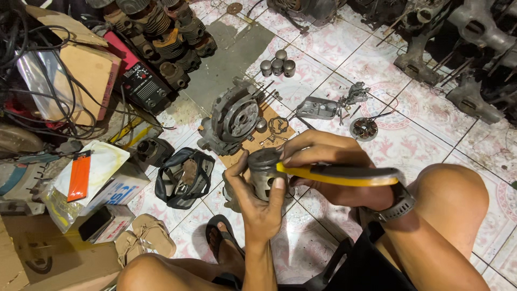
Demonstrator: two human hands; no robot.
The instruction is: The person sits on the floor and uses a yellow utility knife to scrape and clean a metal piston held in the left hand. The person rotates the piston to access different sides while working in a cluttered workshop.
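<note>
**Between the fingers: piston and pliers over the tile floor**

Just above the lap, the left hand [257,202] wraps the piston [265,173], thumb pressed on the near side and the other fingers curled behind, so it's pinched firmly and held upright. Right hand [328,172] comes in from the side with yellow-handled pliers [339,175], fingers closed around the handles and fingertips bunched at the piston's top edge. The plier tip is hidden behind those fingers, so I can't tell what it bites.

My take: keep the left wrist locked, squeeze gently, and work the tip straight so nothing springs off. Beyond the fingertips, an engine case [232,119] sits on cardboard [253,144] on the floor [398,140].
</note>
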